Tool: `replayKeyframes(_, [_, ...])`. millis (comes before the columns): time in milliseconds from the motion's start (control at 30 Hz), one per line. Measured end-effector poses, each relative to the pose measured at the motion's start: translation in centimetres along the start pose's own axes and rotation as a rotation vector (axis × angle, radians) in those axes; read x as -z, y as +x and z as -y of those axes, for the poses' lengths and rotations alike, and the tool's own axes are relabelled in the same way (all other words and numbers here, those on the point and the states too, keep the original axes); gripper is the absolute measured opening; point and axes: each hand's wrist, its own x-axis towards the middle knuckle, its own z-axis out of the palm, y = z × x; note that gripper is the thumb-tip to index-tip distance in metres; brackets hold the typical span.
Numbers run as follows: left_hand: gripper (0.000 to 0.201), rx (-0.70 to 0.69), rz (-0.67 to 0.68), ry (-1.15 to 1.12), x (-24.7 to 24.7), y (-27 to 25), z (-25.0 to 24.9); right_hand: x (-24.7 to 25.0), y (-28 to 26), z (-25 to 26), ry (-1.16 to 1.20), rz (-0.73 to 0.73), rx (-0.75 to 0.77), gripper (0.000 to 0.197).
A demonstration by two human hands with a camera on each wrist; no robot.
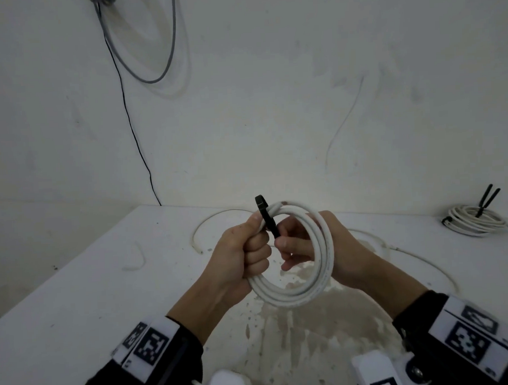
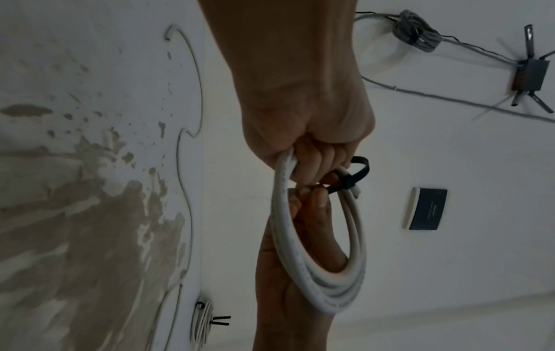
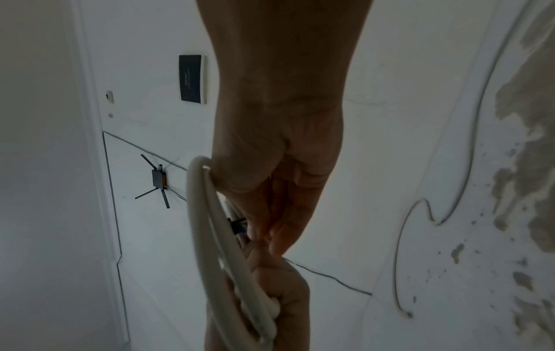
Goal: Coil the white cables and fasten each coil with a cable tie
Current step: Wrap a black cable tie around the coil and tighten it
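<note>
— Several loops of white cable (image 1: 302,266) sit in our hands above the bench (image 1: 76,287): light, springy, keen to unwind, we judge. Best pinched where the loops bunch.
— Agreed. Our left hand (image 1: 241,254) is fisted round that bunch; our right hand (image 1: 322,247), threaded through the coil, pinches the black cable tie (image 1: 268,218) wrapped there. One tied coil (image 1: 475,217) lies far right.

stained table (image 1: 77,302), perhaps router (image 2: 530,73), wall panel (image 2: 426,209)
</note>
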Motion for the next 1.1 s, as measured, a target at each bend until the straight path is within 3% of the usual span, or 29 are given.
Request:
replayKeyframes(200, [0.021,-0.048,0.058,0.137,0.3,0.1,-1.4,1.9,-1.0,-0.8,-0.199,-0.007,-0.052,0.024])
replayKeyframes(367, [0.046,0.046,0.092,0.135,0.5,-0.4,-1.2,3.2,-1.9,-0.4,-0.322,0.002,-0.075,0.044])
replayKeyframes(467, [0.039,0.027,0.164,0.261,0.2,-0.6,-0.6,3.7,-2.1,-0.1,-0.394,0.059,-0.145,0.027])
replayKeyframes(533, [0.044,-0.014,0.236,0.398,0.0,-0.5,-0.4,3.9,-2.3,0.0,-0.294,0.134,-0.239,0.011])
replayKeyframes(633, [0.037,-0.025,0.340,0.526,-0.4,-0.4,-0.7,4.2,-2.6,0.0,-0.051,0.231,-0.441,0.033])
replayKeyframes(700, [0.035,-0.028,0.409,0.605,-0.8,-0.4,-0.9,4.0,-2.4,0.0,-0.080,0.320,-0.517,0.040])
replayKeyframes(800, [0.032,-0.046,0.510,0.724,-1.5,-0.4,-1.0,3.6,-2.0,0.1,-0.133,0.481,-0.552,0.025])
replayKeyframes(867, [0.030,-0.046,0.543,0.797,-1.8,-0.3,-1.2,3.7,-1.5,0.4,-0.094,0.481,-0.564,0.013])
replayKeyframes(967, [0.030,-0.032,0.474,0.897,-1.7,-0.3,-1.3,4.5,-0.7,0.8,-0.394,0.281,-0.400,0.023])
replayKeyframes(1100, [0.020,-0.073,0.279,1.218,-1.4,0.1,-0.2,4.0,0.0,1.7,-0.806,-0.012,-0.018,0.028])
